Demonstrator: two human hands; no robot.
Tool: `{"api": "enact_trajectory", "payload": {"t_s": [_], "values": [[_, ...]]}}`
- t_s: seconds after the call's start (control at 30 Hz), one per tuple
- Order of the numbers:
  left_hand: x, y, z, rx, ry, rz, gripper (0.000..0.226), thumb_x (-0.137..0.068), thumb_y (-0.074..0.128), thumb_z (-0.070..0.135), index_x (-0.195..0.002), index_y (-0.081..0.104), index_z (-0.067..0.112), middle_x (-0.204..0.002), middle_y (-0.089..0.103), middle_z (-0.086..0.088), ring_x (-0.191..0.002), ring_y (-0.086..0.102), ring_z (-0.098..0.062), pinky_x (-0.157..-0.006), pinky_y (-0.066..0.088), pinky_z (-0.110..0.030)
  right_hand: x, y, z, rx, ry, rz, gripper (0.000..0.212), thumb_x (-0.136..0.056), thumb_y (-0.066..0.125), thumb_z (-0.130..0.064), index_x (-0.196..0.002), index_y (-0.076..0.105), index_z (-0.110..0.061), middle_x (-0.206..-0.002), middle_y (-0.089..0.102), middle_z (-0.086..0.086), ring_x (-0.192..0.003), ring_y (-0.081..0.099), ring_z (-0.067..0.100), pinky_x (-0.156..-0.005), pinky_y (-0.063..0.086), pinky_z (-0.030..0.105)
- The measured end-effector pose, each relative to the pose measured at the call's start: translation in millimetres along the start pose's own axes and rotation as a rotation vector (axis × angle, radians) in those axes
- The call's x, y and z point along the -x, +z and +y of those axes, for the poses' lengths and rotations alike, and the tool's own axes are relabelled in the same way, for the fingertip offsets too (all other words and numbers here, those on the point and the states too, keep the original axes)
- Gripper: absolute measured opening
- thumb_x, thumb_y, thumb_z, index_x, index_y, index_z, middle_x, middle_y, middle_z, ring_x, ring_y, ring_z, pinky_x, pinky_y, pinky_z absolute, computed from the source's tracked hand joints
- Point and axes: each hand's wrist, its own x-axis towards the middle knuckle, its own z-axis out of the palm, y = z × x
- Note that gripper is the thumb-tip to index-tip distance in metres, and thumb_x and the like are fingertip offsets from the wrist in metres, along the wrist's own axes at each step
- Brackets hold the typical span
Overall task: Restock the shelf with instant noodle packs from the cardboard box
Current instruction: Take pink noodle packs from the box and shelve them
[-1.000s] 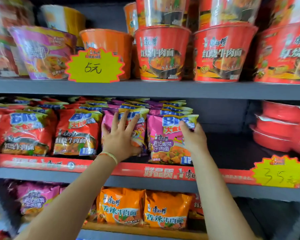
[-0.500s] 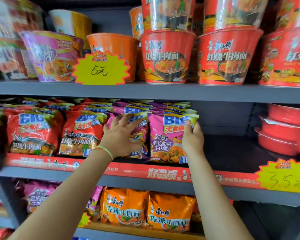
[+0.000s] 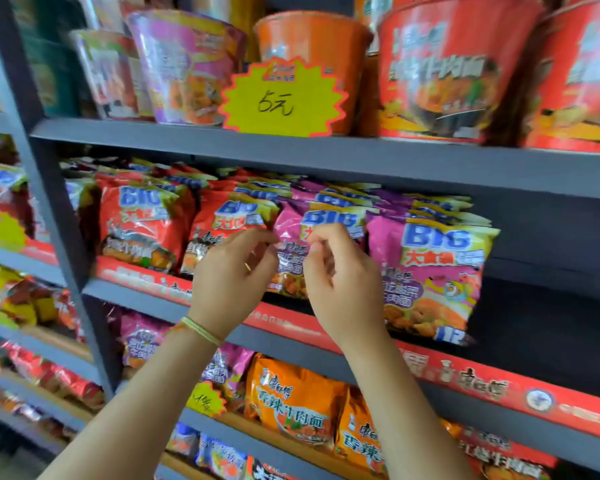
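Roughly left to right: red beef packs (image 3: 142,223) stand at 9 o'clock on the middle shelf (image 3: 361,348), a second red row (image 3: 226,226) just beside them, then the pink packs. Left hand (image 3: 231,275), with a thin band at the wrist, is raised in front of the centre pink pack (image 3: 293,251); fingers curled, thumb and forefinger nearly meeting. Right hand (image 3: 342,275) sits just beside it toward 3 o'clock, fingers curled the same way. Both look empty, not clamped on anything; motion blur makes fingertip contact with the wrapper hard to call. Front pink pack (image 3: 426,278) stands upright at 3 o'clock, bottom edge behind the red price rail (image 3: 499,382). Bare shelf space lies further toward 3 o'clock. Yellow 5 yuan tag (image 3: 283,98) and noodle bowls (image 3: 437,67) at 12 o'clock, orange packs (image 3: 291,403) at 6 o'clock. Cardboard box is not in view.

Judgement: step is facing up the pink rows. To do it well, pinch the centre pack by its top seam, pull it upright and flush with its 3 o'clock neighbour, label forward, without crushing the noodles or tipping the red row at 9 o'clock.
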Motion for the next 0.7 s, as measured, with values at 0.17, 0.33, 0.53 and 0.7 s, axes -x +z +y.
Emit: {"api": "enact_trajectory", "payload": {"t_s": [0.17, 0.33, 0.53, 0.7], "values": [[79.7, -78.8, -91.3, -0.284, -0.486, -0.129, 0.022, -0.088, 0.054, 0.039, -0.105, 0.066, 0.033, -0.07, 0.065, 0.016, -0.064, 0.062, -0.01, -0.065, 0.051, -0.033, 39.0, 116.5, -35.2, -0.143, -0.092, -0.387, 0.012, -0.091, 0.051, -0.019, -0.084, 0.06, -0.015, -0.052, 0.042, -0.01, -0.05, 0.043, 0.015, -0.056, 0.038, 0.035], [190.8, -198.7, -184.8, -0.495, -1.02, -0.462, 0.027, -0.095, 0.054, 0.032, -0.109, 0.071, 0.016, -0.108, 0.071, -0.006, -0.102, 0.067, -0.026, -0.088, 0.054, -0.036, 97.6, 245.2, -120.3, -0.3, -0.136, -0.84, 0.013, -0.094, 0.053, -0.022, -0.086, 0.06, -0.016, -0.073, 0.064, 0.007, -0.071, 0.06, 0.035, -0.059, 0.046, 0.043], [327.7, -362.5, -234.8, -0.589, -1.29, 0.005, 0.03, -0.087, 0.06, 0.043, -0.102, 0.073, 0.021, -0.103, 0.074, -0.002, -0.1, 0.068, -0.022, -0.086, 0.052, -0.033, 189.1, 388.0, -277.4, -0.51, -0.365, -1.231, 0.013, -0.093, 0.056, -0.022, -0.081, 0.06, -0.022, -0.079, 0.062, -0.004, -0.08, 0.061, 0.025, -0.073, 0.048, 0.04], [436.1, -501.4, -288.4, -0.829, -1.374, 0.318, 0.02, -0.084, 0.057, 0.033, -0.09, 0.072, 0.02, -0.092, 0.067, -0.002, -0.093, 0.063, -0.024, -0.078, 0.049, -0.035, 272.5, 496.2, -430.8, -0.62, -0.473, -1.453, 0.01, -0.094, 0.056, -0.022, -0.088, 0.063, -0.021, -0.085, 0.058, -0.003, -0.082, 0.057, 0.019, -0.077, 0.048, 0.043]]}}
